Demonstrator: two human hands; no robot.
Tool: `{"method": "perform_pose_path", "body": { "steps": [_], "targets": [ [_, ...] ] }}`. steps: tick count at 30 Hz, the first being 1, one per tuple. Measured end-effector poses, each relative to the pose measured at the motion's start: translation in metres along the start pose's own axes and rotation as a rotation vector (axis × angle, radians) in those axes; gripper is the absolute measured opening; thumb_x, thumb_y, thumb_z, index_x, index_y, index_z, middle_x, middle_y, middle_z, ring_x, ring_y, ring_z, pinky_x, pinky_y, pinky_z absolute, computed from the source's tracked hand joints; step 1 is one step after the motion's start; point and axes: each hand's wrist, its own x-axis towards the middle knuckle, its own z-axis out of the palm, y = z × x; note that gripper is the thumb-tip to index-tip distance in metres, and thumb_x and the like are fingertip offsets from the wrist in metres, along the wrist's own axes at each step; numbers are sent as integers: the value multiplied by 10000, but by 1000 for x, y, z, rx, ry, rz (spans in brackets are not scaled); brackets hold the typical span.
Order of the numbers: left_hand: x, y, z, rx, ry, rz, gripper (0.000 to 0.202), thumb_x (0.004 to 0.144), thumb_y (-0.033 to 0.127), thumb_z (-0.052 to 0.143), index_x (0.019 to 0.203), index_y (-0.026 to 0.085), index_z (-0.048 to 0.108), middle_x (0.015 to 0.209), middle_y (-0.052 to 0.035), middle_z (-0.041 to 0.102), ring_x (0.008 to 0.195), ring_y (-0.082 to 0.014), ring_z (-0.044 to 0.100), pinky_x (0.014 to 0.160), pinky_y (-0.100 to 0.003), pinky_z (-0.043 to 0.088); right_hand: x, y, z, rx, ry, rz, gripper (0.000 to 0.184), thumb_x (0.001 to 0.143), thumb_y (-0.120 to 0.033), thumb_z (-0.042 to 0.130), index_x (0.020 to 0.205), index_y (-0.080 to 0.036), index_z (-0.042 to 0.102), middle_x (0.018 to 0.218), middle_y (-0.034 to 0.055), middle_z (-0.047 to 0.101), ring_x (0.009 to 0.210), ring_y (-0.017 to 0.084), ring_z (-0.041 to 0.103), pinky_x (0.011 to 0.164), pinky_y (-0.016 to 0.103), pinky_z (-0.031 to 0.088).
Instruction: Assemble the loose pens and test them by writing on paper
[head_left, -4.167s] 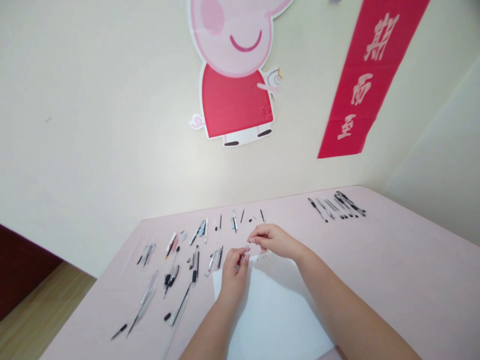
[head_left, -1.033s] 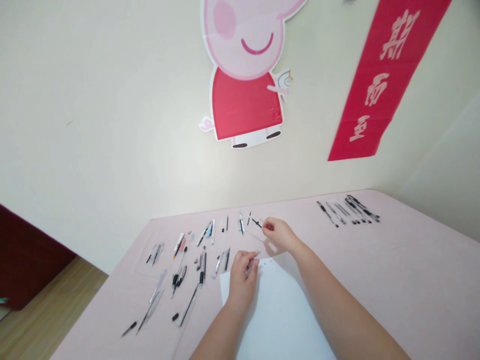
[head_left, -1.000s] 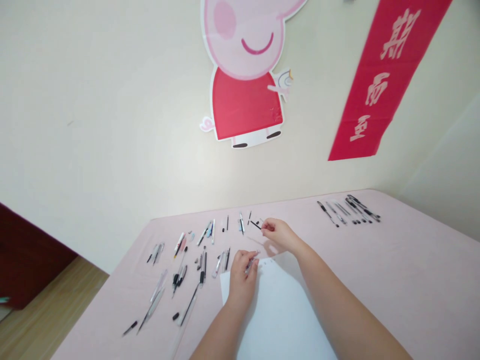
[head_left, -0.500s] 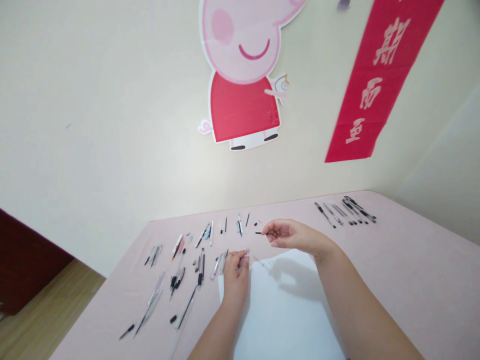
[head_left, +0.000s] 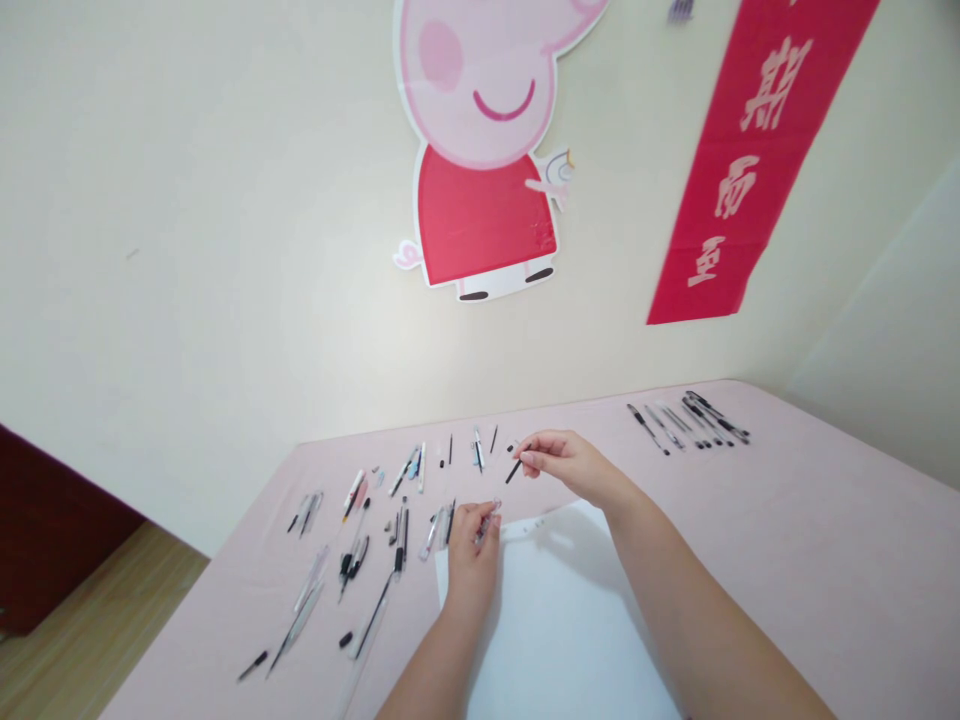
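My right hand (head_left: 559,462) is closed in a pinch on a thin black pen refill (head_left: 514,471), raised above the far edge of the white paper (head_left: 562,620) and tilted down to the left. My left hand (head_left: 476,535) rests at the paper's upper left corner, its fingers closed around a clear pen barrel (head_left: 488,518), partly hidden by them. Close to the left hand's left side lie clear pen parts (head_left: 431,535) and a dark refill (head_left: 451,520). The refill's tip is apart from the barrel.
Groups of taken-apart pens (head_left: 356,555) and caps spread over the left of the pink table (head_left: 810,560). Several whole pens (head_left: 690,420) lie in a row at the far right. Behind the table stands a wall with a cartoon pig cutout (head_left: 487,215) and a red banner (head_left: 720,200).
My right hand has moved slightly left and turned, so the refill now slants down toward the left hand instead of lying level. The left hand has stayed in place.
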Motion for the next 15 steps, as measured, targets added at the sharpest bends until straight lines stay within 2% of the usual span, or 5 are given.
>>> {"method": "perform_pose_path", "body": {
  "steps": [5,15],
  "targets": [
    [0,1,0,7,-1,4,152,777,249,523,864,187,631,811,-46,576,759,-168,534,679,-314,434,1,1,3,-4,-14,30,294,697,-400,633,809,-129,638,637,14,591,605,108,513,632,253,424],
    [0,7,-1,24,-33,20,149,783,274,518,831,196,635,793,-40,576,778,-180,531,699,-320,429,5,17,17,-40,-156,78,268,643,-373,678,776,-139,671,692,22,642,675,134,571,665,258,442]
  ]
}}
